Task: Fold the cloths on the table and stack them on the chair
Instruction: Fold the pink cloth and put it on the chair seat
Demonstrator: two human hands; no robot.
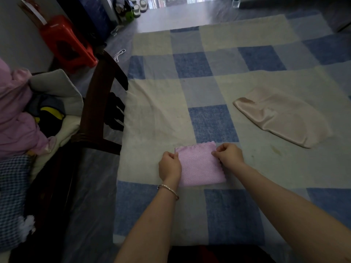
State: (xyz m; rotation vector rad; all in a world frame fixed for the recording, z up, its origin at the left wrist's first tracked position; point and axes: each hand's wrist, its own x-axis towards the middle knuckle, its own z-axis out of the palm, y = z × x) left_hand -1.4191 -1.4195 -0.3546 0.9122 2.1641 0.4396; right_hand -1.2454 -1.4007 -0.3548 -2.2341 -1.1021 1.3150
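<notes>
A small pink dotted cloth (199, 165) lies folded into a rectangle on the blue-and-cream checked table cover (218, 88), near the front edge. My left hand (169, 164) pinches its left edge and my right hand (228, 153) pinches its upper right corner. A pale peach cloth (281, 116) lies spread and unfolded to the right, apart from both hands. The dark wooden chair (103, 103) stands at the table's left side, its seat piled with clothes.
On the chair lie a pink garment (17, 118), a grey-white padded item (58, 88) and a blue checked fabric (13, 196). A red plastic stool (66, 42) stands behind. Slippers (139, 6) sit on the far floor.
</notes>
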